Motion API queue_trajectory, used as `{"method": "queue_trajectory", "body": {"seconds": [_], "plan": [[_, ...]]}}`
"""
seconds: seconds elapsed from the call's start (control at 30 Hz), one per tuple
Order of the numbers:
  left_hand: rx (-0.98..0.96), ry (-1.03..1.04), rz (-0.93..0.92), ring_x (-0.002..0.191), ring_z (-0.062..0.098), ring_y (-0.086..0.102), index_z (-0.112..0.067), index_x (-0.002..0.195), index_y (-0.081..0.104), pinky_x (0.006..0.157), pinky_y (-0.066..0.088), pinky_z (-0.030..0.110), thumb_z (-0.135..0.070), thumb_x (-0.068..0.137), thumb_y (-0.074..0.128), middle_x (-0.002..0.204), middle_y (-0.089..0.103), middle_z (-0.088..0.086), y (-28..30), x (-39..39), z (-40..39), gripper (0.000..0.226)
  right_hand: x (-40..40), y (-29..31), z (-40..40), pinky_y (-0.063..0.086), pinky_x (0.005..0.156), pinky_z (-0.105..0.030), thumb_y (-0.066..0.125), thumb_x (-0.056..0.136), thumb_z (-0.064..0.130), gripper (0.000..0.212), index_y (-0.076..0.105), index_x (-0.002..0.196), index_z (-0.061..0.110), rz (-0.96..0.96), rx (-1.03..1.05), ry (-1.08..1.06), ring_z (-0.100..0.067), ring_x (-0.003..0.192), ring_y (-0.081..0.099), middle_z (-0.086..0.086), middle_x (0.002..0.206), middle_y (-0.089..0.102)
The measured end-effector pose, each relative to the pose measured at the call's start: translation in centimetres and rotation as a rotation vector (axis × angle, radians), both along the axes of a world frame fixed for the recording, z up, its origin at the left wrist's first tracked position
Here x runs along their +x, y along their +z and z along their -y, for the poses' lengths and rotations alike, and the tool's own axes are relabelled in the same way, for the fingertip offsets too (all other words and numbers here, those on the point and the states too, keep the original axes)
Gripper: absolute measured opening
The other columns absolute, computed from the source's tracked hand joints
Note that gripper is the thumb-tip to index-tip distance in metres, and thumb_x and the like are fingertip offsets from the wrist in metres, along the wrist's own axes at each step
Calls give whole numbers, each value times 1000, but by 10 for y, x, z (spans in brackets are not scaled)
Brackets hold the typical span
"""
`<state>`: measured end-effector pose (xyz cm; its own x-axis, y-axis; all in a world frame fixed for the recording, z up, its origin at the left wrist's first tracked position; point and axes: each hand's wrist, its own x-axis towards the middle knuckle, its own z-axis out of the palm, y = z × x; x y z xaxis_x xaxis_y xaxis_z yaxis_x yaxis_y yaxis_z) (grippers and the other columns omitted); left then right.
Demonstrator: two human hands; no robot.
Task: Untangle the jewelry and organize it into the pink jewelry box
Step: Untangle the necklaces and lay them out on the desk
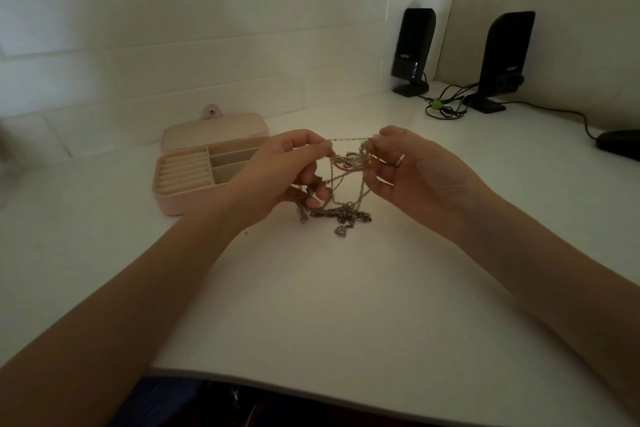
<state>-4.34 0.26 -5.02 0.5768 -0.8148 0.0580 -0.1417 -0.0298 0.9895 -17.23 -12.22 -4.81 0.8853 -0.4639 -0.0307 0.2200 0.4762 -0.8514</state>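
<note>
Your left hand [291,170] and right hand [408,170] each pinched the tangled jewelry [341,194] over the white desk [346,305], one strand taut between them. Nothing lay yet in the open pink jewelry box [204,163] at left; untangling had barely begun.

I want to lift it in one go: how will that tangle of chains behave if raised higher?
The tangle of chains probably stays floppy: strands sag in loops between the left hand and right hand. It likely weighs little, since pinches carry it. Its low end trails on the table and may drag or snag.
</note>
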Motion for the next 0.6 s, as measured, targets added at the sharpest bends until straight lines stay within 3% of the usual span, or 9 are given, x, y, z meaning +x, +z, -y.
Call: {"method": "queue_trajectory", "body": {"seconds": [0.1,0.2,0.3,0.4,0.47,0.53,0.6], "plan": [[-44,70,-101,40,16,57,-10,78,55,36,41,19,-27,98,43,47,42,-1,1,1,0,28,-1,1,-1,42,58,-22,58,83,10,11,51,78,15,-32,19,48,-11,59,48,0,66,50],[-50,130,-143,38,17,55,-11,77,53,35,37,17,-31,100,39,48,46,-1,2,4,-1,34,0,0,-1,37,52,-19,60,84,8,10,52,84,14,-39,-23,49,-9,56,39,1,66,47],[-26,168,-74,36,18,54,-11,74,53,34,36,17,-32,99,40,51,48,2,2,3,0,35,-1,0,-1,31,46,-16,61,83,11,10,52,84,14,-29,-28,59,-7,55,36,1,67,48],[65,216,323,35,21,56,-13,74,53,32,39,22,-30,94,51,56,54,4,-7,2,-1,27,0,-1,0,33,43,-14,60,85,13,9,52,84,14,-20,-35,59,-6,49,43,1,67,54],[93,211,651,38,17,59,-18,75,54,34,42,25,-27,89,59,59,58,-6,-12,2,-3,18,0,-1,-1,37,42,-14,60,87,12,7,53,87,14,-8,-49,53,-6,49,48,0,70,58],[93,167,916,42,10,57,-25,73,55,45,48,28,-26,84,60,61,59,-17,-14,0,-5,11,1,-1,-1,41,43,-14,61,86,12,9,54,91,14,7,-58,62,-7,52,52,0,72,61],[124,190,1067,49,6,56,-27,72,61,55,48,27,-31,77,54,57,58,-24,-12,-4,-6,9,0,0,-2,44,46,-16,62,82,11,14,54,94,14,14,-74,80,-8,54,54,0,73,63]]}}
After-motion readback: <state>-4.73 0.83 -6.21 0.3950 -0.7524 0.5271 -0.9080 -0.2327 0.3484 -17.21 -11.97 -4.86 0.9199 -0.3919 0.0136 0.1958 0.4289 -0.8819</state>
